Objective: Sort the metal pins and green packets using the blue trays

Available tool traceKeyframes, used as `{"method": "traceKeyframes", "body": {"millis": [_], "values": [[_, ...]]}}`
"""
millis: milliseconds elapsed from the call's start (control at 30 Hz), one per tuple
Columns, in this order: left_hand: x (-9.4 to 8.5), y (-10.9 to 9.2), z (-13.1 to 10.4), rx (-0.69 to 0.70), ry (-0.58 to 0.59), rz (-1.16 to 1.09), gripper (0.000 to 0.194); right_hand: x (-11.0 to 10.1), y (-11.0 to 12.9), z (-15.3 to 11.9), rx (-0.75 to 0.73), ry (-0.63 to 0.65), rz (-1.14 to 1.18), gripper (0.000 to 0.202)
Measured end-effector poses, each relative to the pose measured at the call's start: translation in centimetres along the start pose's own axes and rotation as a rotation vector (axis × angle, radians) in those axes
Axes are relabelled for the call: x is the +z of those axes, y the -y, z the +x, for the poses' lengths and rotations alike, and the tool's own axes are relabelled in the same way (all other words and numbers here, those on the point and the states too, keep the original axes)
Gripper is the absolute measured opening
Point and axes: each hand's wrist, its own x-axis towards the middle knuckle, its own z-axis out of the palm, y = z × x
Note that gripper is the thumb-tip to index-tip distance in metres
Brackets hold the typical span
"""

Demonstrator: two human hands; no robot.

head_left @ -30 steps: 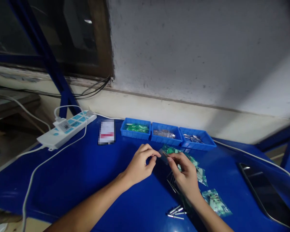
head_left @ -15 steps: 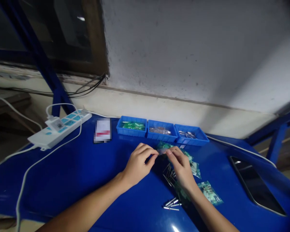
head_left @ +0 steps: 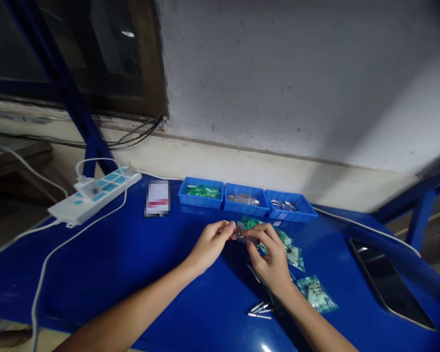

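Above the blue table, a small clear plastic bag (head_left: 241, 232) with little metallic bits in it is pinched between both hands. My left hand (head_left: 213, 243) is closed on its left edge, thumb against fingers. My right hand (head_left: 270, 255) grips the bag's right side with thumb and fingertips. Green-tinted bags (head_left: 284, 239) with pale parts lie behind and beside the right hand, partly hidden by it. Close to my right forearm is another filled bag (head_left: 317, 293). Several loose metal rivets (head_left: 259, 310) lie in front; more are mostly hidden under the right hand.
Three blue bins stand along the wall: one with green and white pieces (head_left: 201, 202), one with small clear bags (head_left: 245, 209), one with metal rivets (head_left: 289, 214). A phone (head_left: 390, 283) lies at right. At left are a power strip (head_left: 95, 198), its white cable and a blurred card (head_left: 157, 198).
The bag has come lower and turned, its metallic contents now showing. My right hand's fingers have shifted their hold, and my left fingers have closed up. The view has shifted slightly.
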Motion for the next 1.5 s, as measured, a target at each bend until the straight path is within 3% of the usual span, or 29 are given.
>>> {"method": "traceKeyframes", "body": {"millis": [167, 267, 367, 500, 600, 700, 800, 933, 1067, 1200, 1333, 1433, 1500], "values": [[-0.2, 0.2, 0.1, 0.040, -0.041, 0.089, 0.021, -0.1, 0.0, -0.1, 0.027, -0.009, -0.014, 0.027], [-0.5, 0.2, 0.0, 0.230, -0.123, 0.364, 0.017, -0.3, 0.2, 0.3, 0.178, 0.034, 0.107, 0.014], [-0.8, 0.2, -0.1, 0.451, -0.165, 0.576, 0.016, -0.4, 0.2, 0.7, 0.352, 0.097, 0.260, 0.025], [-0.9, 0.3, -0.4, 0.639, -0.133, 0.667, 0.015, -0.1, 0.1, 0.9, 0.525, 0.106, 0.422, 0.041], [-0.7, 0.2, -0.7, 0.673, -0.102, 0.688, 0.019, 0.2, 0.1, 0.8, 0.524, 0.084, 0.488, 0.036], [-0.3, 0.0, -0.9, 0.562, -0.091, 0.612, 0.018, 0.3, 0.0, 0.7, 0.450, -0.007, 0.442, 0.026], [0.1, -0.2, -0.7, 0.298, -0.065, 0.408, 0.022, 0.1, -0.2, 0.5, 0.294, -0.079, 0.272, 0.016], [0.2, -0.4, -0.3, -0.059, -0.004, 0.016, 0.042, -0.1, -0.1, 0.3, 0.016, -0.044, 0.066, 0.007], [0.1, -0.6, -0.1, -0.120, 0.028, -0.136, 0.026, 0.0, -0.2, 0.0, -0.073, -0.024, -0.043, 0.016], [0.0, -0.4, -0.2, 0.034, -0.041, 0.022, 0.017, -0.2, -0.1, 0.0, 0.037, 0.003, -0.024, 0.017], [-0.2, -0.2, -0.5, 0.357, -0.111, 0.370, 0.007, -0.4, 0.4, 0.5, 0.240, 0.070, 0.213, 0.023], [-0.4, -0.1, -0.7, 0.612, -0.054, 0.593, 0.011, 0.0, 0.5, 0.8, 0.393, 0.093, 0.368, 0.030], [-0.4, -0.1, -0.7, 0.675, -0.001, 0.697, 0.016, 0.5, 0.5, 0.8, 0.451, 0.079, 0.420, 0.031]]}}
